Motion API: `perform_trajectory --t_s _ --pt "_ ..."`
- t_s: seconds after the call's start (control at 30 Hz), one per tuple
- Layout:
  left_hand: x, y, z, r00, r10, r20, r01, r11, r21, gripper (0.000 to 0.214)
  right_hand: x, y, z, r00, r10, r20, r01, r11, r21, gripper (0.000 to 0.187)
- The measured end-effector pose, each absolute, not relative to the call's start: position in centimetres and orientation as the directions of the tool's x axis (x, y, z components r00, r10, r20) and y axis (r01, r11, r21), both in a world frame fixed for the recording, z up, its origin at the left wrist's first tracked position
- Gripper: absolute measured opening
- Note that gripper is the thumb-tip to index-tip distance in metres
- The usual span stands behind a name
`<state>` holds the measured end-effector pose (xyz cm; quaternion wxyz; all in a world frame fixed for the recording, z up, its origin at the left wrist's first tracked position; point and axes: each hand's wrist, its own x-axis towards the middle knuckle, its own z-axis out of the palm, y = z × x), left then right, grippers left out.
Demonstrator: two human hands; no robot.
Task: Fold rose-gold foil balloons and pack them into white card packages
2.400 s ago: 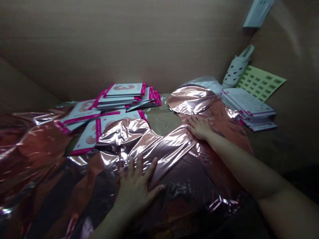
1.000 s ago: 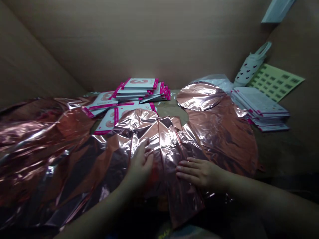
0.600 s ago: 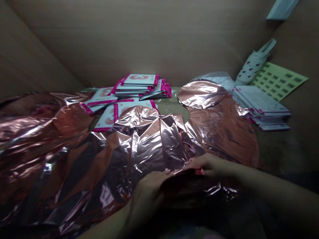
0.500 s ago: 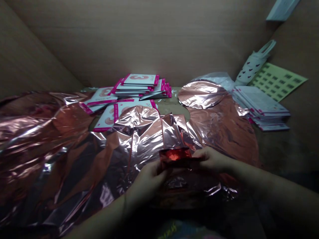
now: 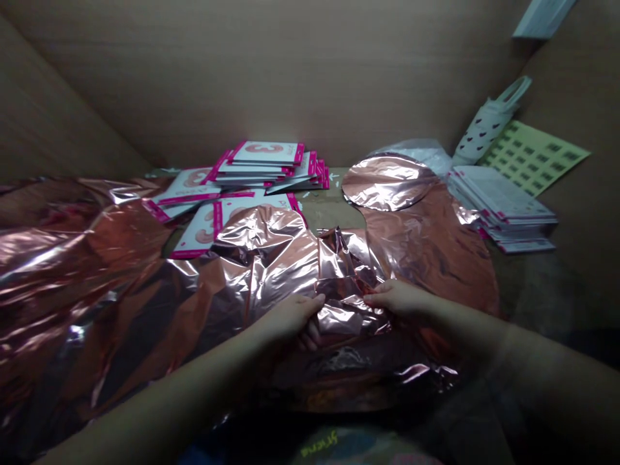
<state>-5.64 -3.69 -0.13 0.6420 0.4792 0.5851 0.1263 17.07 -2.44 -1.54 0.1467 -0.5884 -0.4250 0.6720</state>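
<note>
Between my hands is a partly folded rose-gold foil balloon (image 5: 351, 310), flat and shiny. My left hand (image 5: 293, 318) pinches the left edge of the folded part, thumb on top and fingers curled beneath. At the right edge, my right hand (image 5: 394, 298) grips the foil between thumb and fingers. Flat rose-gold foil with a rounded lobe (image 5: 387, 182) spreads beyond my right hand. More crinkled foil (image 5: 130, 310) covers the surface on the left. Where one foil piece ends and another begins is hard to make out.
White-and-pink packets (image 5: 264, 158) printed with a 3 are piled at the back. On the right stand a stack of white packets (image 5: 506, 200), a yellow label sheet (image 5: 533, 155) and a white heart-patterned pouch (image 5: 484, 129). Cardboard-coloured walls (image 5: 290, 77) enclose the back and sides.
The raised foil fold between my hands has been lowered and laid flatter toward me. My left hand's thumb now rests on top of it. The packets have stayed in place.
</note>
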Motion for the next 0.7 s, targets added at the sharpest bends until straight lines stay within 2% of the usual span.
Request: perform_trajectory --t_s 0.03,0.07,0.1,0.13,0.17,0.2,0.23,0.3,0.4,0.43,0.47,0.5,0.53,0.57,0.6,0.63,0.7 --pt "-6.2 -3.8 0.0 0.271 0.79 -0.549 0.488 0.379 0.786 0.044 17.1 -2.5 -1.2 -0.271 0.687 -0.674 0.274 -0.617 -0.738 0.02" --pt "-6.9 -4.0 0.0 0.265 0.882 -0.388 0.588 0.171 0.79 0.043 17.3 -2.6 -0.8 -0.279 0.678 -0.68 0.242 -0.636 -0.733 0.017" --pt "-7.6 -4.4 -0.1 0.296 0.944 -0.149 0.672 -0.095 0.734 0.037 17.4 -2.9 -0.4 -0.282 0.67 -0.687 0.212 -0.655 -0.725 0.015" --pt "-8.3 -4.9 -0.3 0.381 0.917 0.117 0.706 -0.371 0.603 0.028 17.5 -3.2 -0.1 -0.282 0.658 -0.699 0.184 -0.678 -0.712 0.012" --pt "-8.8 -5.5 -0.6 0.498 0.802 0.33 0.68 -0.597 0.426 0.02 17.6 -3.7 0.1 -0.282 0.642 -0.713 0.159 -0.701 -0.695 0.01" --pt "-9.2 -6.0 -1.0 0.615 0.652 0.444 0.604 -0.751 0.267 0.024 17.7 -4.2 0.1 -0.281 0.625 -0.728 0.138 -0.725 -0.675 0.009" --pt "-9.3 -6.3 -1.4 0.723 0.508 0.467 0.503 -0.852 0.148 0.035 17.8 -4.7 0.1 -0.277 0.603 -0.748 0.126 -0.749 -0.651 0.008" --pt "-8.7 -6.6 -2.2 0.863 0.336 0.378 0.342 -0.938 0.052 0.049 17.9 -5.7 0.0 -0.265 0.55 -0.792 0.122 -0.796 -0.594 0.01" --pt "-7.0 -6.1 -3.0 0.918 0.303 0.254 0.287 -0.953 0.098 0.049 18.5 -6.5 0.2 -0.276 0.485 -0.83 0.238 -0.803 -0.547 0.02" --pt "-6.5 -5.8 -3.0 0.924 0.307 0.229 0.285 -0.951 0.123 0.048 18.9 -6.6 0.6 -0.266 0.523 -0.81 0.318 -0.745 -0.586 0.024" --pt "-6.1 -5.5 -3.0 0.928 0.312 0.202 0.285 -0.947 0.15 0.048 19.2 -6.6 1.1 -0.245 0.617 -0.748 0.407 -0.635 -0.657 0.027" --pt "-5.8 -5.4 -2.8 0.933 0.317 0.172 0.287 -0.942 0.175 0.048 19.5 -6.7 1.7 -0.216 0.748 -0.628 0.499 -0.468 -0.729 0.029" --pt "-5.6 -5.3 -2.6 0.936 0.32 0.144 0.29 -0.936 0.198 0.049 19.7 -6.7 2.3 -0.214 0.87 -0.445 0.582 -0.252 -0.773 0.03" --pt "-5.5 -5.2 -2.3 0.939 0.321 0.124 0.29 -0.932 0.218 0.05 19.7 -6.8 2.8 -0.27 0.932 -0.24 0.636 -0.014 -0.771 0.032" --pt "-5.4 -5.3 -2.0 0.941 0.319 0.11 0.288 -0.929 0.235 0.05 19.6 -6.9 3.1 -0.382 0.921 -0.074 0.648 0.21 -0.732 0.037" --pt "-5.4 -5.4 -1.8 0.944 0.313 0.101 0.281 -0.927 0.25 0.049 19.4 -7.1 3.2 -0.522 0.853 0.016 0.618 0.391 -0.682 0.044" --pt "-5.4 -5.8 -1.5 0.95 0.3 0.088 0.265 -0.922 0.282 0.046 19.1 -7.5 2.8 -0.767 0.642 -0.002 0.5 0.595 -0.629 0.062"
